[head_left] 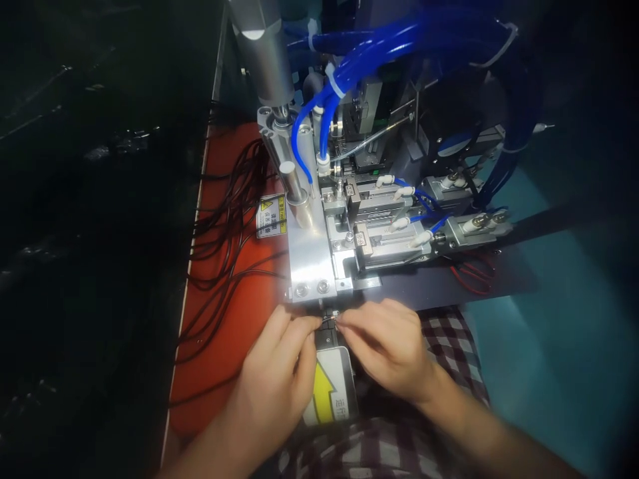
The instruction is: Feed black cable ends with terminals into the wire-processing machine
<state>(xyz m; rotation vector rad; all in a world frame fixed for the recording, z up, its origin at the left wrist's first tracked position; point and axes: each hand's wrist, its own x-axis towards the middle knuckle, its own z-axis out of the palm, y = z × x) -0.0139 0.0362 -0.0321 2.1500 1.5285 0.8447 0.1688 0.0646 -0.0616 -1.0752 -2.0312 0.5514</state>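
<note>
Both of my hands meet at the front end of a metal machine, just below its two large bolts. My left hand has its thumb and index finger pinched at a small dark and silvery piece. From the other side, my right hand pinches at the same spot, its fingertips on a tiny shiny part. The small piece between the fingertips is too small to make out. Beneath it is a narrow dark track.
A white plate with a yellow arrow lies below the hands. Black cables spread over the red surface at left. Blue air hoses arch over the machine, with pneumatic cylinders at its right. A warning label sits beside it.
</note>
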